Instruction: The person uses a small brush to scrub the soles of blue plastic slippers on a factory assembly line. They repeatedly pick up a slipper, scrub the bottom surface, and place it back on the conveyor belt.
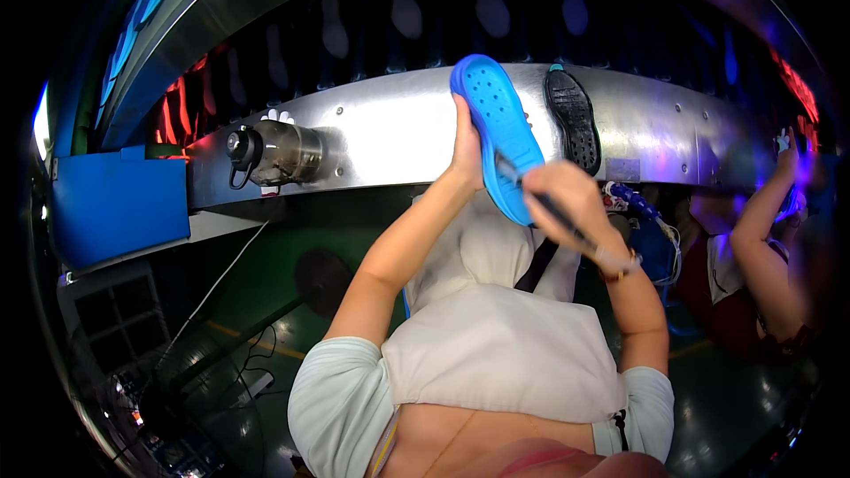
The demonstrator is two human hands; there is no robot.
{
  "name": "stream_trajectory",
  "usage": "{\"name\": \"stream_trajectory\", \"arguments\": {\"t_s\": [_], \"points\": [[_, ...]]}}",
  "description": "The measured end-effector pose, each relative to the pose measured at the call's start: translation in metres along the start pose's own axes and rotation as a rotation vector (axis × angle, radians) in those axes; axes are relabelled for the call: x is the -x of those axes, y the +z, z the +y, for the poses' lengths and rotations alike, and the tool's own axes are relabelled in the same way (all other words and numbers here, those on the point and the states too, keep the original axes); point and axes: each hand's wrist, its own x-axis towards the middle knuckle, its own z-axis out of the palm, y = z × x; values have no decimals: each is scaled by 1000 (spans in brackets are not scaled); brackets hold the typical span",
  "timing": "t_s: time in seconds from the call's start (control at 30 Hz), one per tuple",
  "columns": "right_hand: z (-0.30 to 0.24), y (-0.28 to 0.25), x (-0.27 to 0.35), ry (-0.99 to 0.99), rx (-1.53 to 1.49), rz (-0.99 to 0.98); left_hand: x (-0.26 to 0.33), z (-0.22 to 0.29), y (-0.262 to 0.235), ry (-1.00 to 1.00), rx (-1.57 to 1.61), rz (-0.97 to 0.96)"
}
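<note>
A bright blue shoe sole (498,111) with small round holes is tilted up over the bench edge, its inner face toward me. My left hand (467,150) grips it along its left side, the thumb lying on the edge; fingertips show at the far side. My right hand (571,199) is closed round a slim dark-handled brush (506,165), whose tip meets the sole's lower half. Motion smears this hand and the brush somewhat. Just right of the blue sole, a black sole (575,119) lies on the metal bench.
Beyond the metal bench (398,142), a dark conveyor (372,22) carries several soles. A dark translucent bottle (288,150) lies at left, near a blue box (119,204). A pedestal fan (177,407) stands lower left. Another person's arm (766,212) reaches in at right.
</note>
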Motion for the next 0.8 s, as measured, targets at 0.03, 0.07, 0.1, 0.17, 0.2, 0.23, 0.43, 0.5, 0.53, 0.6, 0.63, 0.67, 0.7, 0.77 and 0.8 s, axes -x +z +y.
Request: {"name": "stream_trajectory", "arguments": {"t_s": [0.03, 0.07, 0.1, 0.17, 0.2, 0.23, 0.43, 0.5, 0.53, 0.6, 0.63, 0.67, 0.7, 0.77, 0.8], "points": [[-15, -5, 3, -3, -36, -90, 3, 8, -2, 28, 6, -4], [-27, -12, 1, -7, -73, -179, 6, 16, -3, 57, 11, -8], [-31, -20, -1, 7, -158, -232, 11, 22, -1, 70, -9, -32], [-25, -32, -14, 98, -265, -146, 18, 23, 11, 95, 26, -93], [-17, -34, -19, 190, -330, -20, 18, 22, 19, 114, 59, -163], [-13, -33, -27, 245, -281, 85, 17, 21, 28, 114, 53, -154], [-33, -34, -17, 120, -410, -107, 26, 39, 30, 205, 127, -133], [-14, -39, -20, 162, -252, 48, 29, 44, 34, 235, 129, -175], [-13, -34, -19, 168, -280, 4, 28, 45, 32, 234, 136, -173], [-28, -33, -15, 134, -366, -214, 24, 50, 29, 278, 32, -266], [-26, -36, -16, 47, -376, -283, 24, 55, 27, 305, -19, -291], [-16, -38, -13, 48, -377, -286, 27, 58, 27, 306, -17, -289], [-5, -39, -7, 165, -626, -225, 31, 62, 34, 307, 10, -277], [9, -34, -3, 340, -855, -51, 35, 67, 43, 311, 70, -256], [13, -26, -1, 380, -1094, 37, 38, 65, 48, 311, 72, -257]]}}
